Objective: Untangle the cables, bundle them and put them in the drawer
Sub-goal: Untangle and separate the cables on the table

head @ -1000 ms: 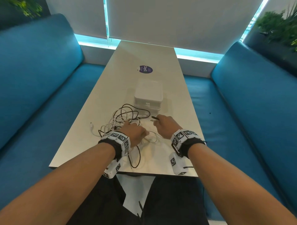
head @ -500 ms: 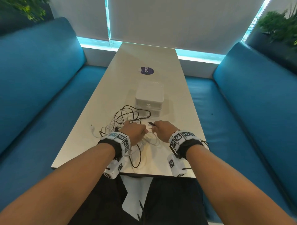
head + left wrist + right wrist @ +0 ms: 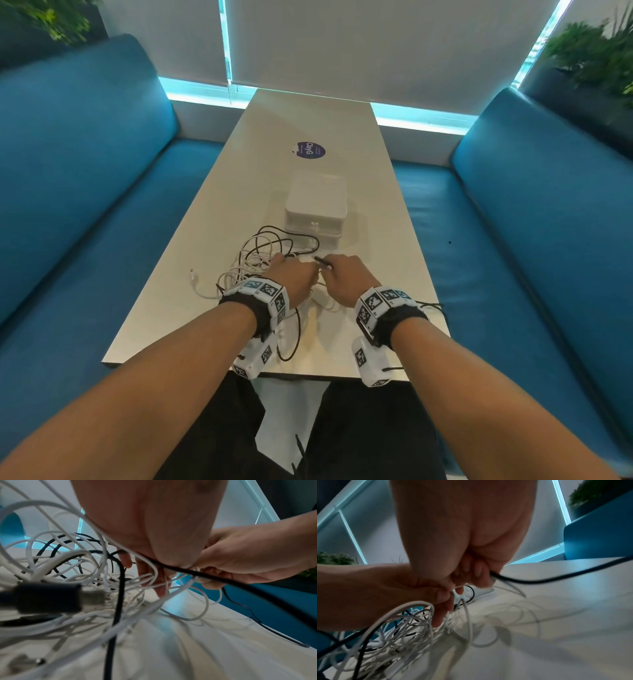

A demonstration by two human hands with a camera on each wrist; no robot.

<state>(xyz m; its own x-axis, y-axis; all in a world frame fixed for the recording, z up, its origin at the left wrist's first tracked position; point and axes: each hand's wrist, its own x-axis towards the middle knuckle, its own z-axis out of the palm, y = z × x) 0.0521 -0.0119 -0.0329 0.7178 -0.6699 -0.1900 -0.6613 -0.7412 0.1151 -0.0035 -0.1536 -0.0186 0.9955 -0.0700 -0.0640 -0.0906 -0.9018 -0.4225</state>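
My left hand (image 3: 294,277) pinches white strands and my right hand (image 3: 346,279) grips a black cable (image 3: 556,579) over the tangle of cables (image 3: 260,260) on the tabletop (image 3: 308,120), so nothing is bundled and the white drawer box (image 3: 317,205) sits closed.

Your long pale bench (image 3: 394,274) runs between two blue sofas. On it you have a tangle of white and black cables (image 3: 260,260), a closed white drawer box (image 3: 317,205) just beyond them, and a round purple sticker (image 3: 311,150) farther back.
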